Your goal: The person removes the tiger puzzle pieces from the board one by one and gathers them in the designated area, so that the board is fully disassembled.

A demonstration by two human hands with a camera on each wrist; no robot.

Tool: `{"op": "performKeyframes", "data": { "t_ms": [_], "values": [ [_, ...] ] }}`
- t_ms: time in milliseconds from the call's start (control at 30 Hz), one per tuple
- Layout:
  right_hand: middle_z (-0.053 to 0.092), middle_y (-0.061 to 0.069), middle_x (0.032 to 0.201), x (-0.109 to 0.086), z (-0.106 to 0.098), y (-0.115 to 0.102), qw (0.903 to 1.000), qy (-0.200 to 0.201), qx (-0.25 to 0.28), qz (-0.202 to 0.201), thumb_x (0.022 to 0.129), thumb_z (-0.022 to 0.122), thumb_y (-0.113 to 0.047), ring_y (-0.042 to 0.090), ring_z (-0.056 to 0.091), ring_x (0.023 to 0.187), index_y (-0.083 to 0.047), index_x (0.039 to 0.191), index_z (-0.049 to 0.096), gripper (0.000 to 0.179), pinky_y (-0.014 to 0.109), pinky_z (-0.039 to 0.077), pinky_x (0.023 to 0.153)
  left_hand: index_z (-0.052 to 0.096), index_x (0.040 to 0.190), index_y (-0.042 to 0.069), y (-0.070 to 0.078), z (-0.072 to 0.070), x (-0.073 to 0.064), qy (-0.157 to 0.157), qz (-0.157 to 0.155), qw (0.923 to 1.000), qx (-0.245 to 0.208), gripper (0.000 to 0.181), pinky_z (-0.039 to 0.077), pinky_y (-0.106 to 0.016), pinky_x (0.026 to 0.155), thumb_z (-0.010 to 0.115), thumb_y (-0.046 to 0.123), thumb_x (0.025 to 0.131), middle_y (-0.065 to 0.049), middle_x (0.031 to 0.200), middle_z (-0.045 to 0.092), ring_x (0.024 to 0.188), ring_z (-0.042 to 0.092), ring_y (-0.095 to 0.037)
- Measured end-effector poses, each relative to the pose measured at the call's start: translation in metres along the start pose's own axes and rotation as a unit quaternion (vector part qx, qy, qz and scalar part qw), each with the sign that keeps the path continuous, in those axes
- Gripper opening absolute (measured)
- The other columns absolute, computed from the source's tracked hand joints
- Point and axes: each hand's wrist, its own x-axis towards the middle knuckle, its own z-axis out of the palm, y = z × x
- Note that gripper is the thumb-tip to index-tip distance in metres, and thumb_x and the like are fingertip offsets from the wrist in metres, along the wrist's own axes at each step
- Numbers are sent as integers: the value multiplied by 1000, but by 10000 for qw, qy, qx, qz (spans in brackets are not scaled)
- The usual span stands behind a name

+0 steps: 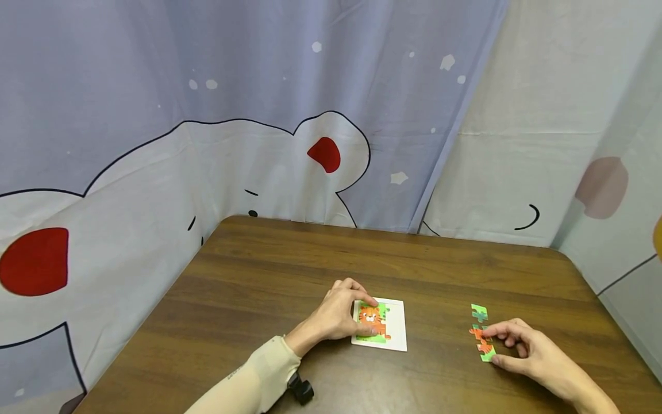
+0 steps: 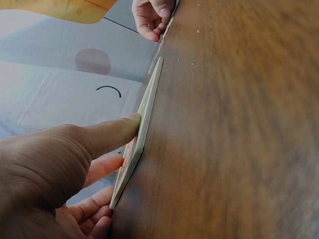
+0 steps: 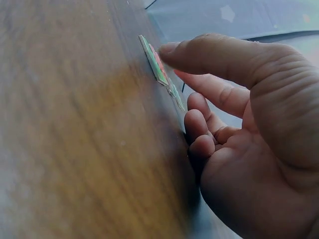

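Note:
My left hand (image 1: pixel 336 313) lies over the left part of a square white puzzle board (image 1: pixel 397 328), thumb and index finger spread across its surface. Joined jigsaw pieces showing an orange tiger (image 1: pixel 369 315) on green fill that part; the right strip is bare white. In the left wrist view the thumb (image 2: pixel 117 133) presses on the board's face, other fingers at its far edge. To the right, my right hand (image 1: pixel 532 356) touches loose jigsaw pieces, index fingertip on an orange piece (image 1: pixel 476 333), thumb at the corner of an orange-and-green piece (image 1: pixel 487 352). The pieces lie flat.
A green jigsaw piece (image 1: pixel 479 311) lies just behind the others. Everything sits on a brown wooden table (image 1: pixel 289 259) with rounded back corners. A printed curtain (image 1: pixel 289 63) hangs behind the table and along its sides. A black strap device (image 1: pixel 300 388) is on the left wrist.

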Motion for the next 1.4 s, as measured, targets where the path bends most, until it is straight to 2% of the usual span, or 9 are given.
{"op": "performKeyframes", "data": {
  "t_ms": [367, 533, 633, 767, 967, 1200, 1300, 1400],
  "values": [
    [65, 11, 110, 0, -4, -2, 9971, 40, 583, 491, 98, 82, 1, 16, 57, 96, -1, 131, 66, 37, 26, 51, 76, 87, 121, 27, 0, 2, 1, 12, 6, 10000, -42, 50, 44, -42, 106, 105, 39, 76, 3, 126, 65, 121, 53, -20],
    [63, 11, 111, -1, -6, -5, 9944, 363, 580, 802, 102, 78, -2, 14, 62, 95, 0, 134, 61, 37, 25, 53, 77, 87, 121, 27, 1, 2, 1, -36, 42, 10000, -50, 50, 43, -41, 106, 105, 40, 76, 2, 127, 65, 120, 54, -19],
    [64, 9, 116, 1, -7, -8, 9911, 623, 751, 909, 104, 75, 0, 9, 65, 99, 1, 140, 58, 40, 22, 55, 81, 87, 121, 27, 2, 1, 1, -27, 55, 10000, -52, 50, 43, -42, 106, 105, 39, 76, 2, 127, 66, 120, 54, -20],
    [68, 7, 124, 6, -9, -13, 9876, 796, 1054, 852, 106, 71, 2, 7, 67, 107, 1, 146, 56, 42, 18, 57, 88, 87, 120, 26, 2, 0, 0, -23, 19, 10000, -55, 49, 44, -42, 105, 105, 38, 76, 2, 127, 66, 120, 53, -21],
    [69, 7, 128, 14, -12, -26, 9883, 837, 1011, 779, 108, 71, -3, 9, 68, 110, -4, 150, 57, 44, 17, 56, 92, 86, 118, 27, 2, -1, -1, -21, -10, 9999, -99, 48, 43, -42, 105, 105, 37, 76, 1, 127, 65, 121, 53, -22],
    [67, 14, 126, 27, -8, -37, 9861, 777, 1326, 628, 107, 71, 0, 12, 70, 111, -1, 152, 56, 47, 19, 56, 95, 86, 101, 30, 2, 0, -1, 18, 6, 9999, -102, 33, 41, -40, 102, 105, 35, 76, 4, 124, 65, 120, 52, -21],
    [68, 10, 125, 35, -4, -42, 9854, 780, 1390, 594, 106, 72, 0, 14, 70, 110, -4, 151, 58, 48, 19, 56, 94, 87, 96, 32, 2, 0, -2, 21, 19, 9999, -122, 28, 42, -40, 102, 106, 35, 75, 4, 124, 65, 120, 52, -21],
    [69, 6, 122, 46, 2, -48, 9868, 723, 1398, 391, 105, 73, 1, 16, 71, 108, -3, 150, 59, 47, 20, 57, 92, 88, 93, 33, 2, 0, -2, 41, 15, 9999, -115, 25, 43, -41, 104, 106, 35, 75, 4, 126, 66, 120, 53, -20]
  ]
}}
